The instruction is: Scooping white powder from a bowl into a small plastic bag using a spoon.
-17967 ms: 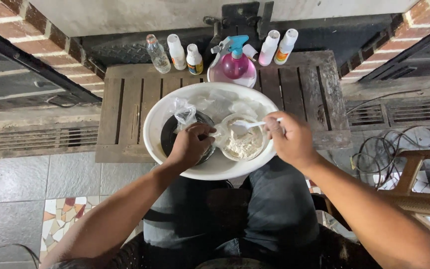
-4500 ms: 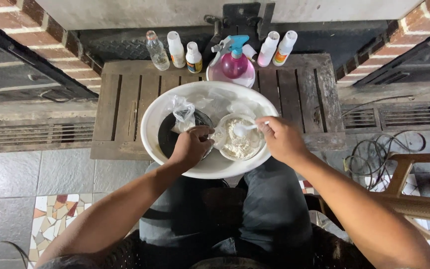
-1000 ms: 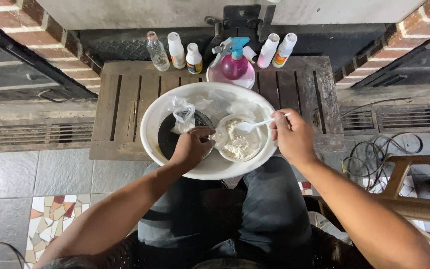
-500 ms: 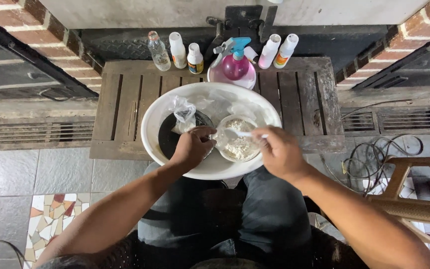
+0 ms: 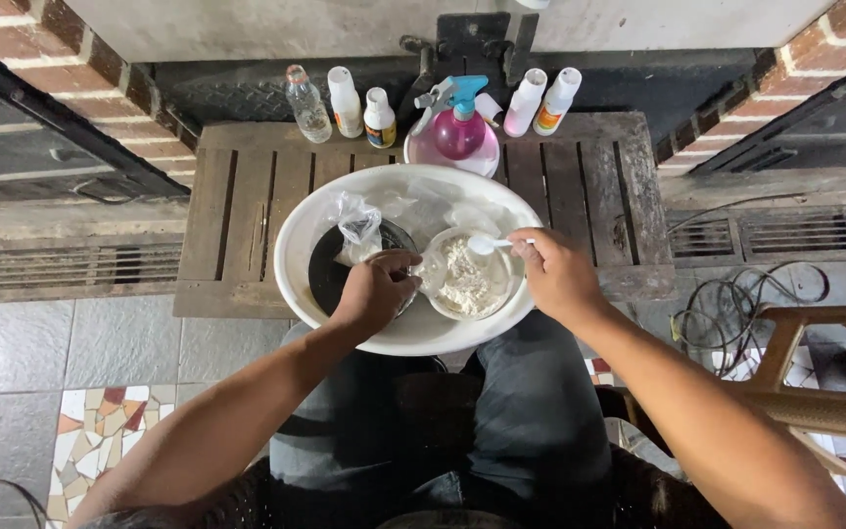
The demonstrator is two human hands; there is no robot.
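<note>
Head view: our left hand [image 5: 376, 292] grips the rim of the clear container [image 5: 467, 276] of white powder inside the white basin [image 5: 403, 338] on the wooden bench [image 5: 247, 196]. Our right hand [image 5: 555, 274] pinches a white spoon [image 5: 492, 244] over it. Best to scoop level, low over the powder. Behind: 5 small white-capped bottles [image 5: 362, 110], 1 pink spray bottle [image 5: 459, 125].

My left hand [image 5: 376, 290] and right hand [image 5: 555, 274] are bare, forearms unsleeved, and I wear dark grey trousers [image 5: 531, 411].
</note>
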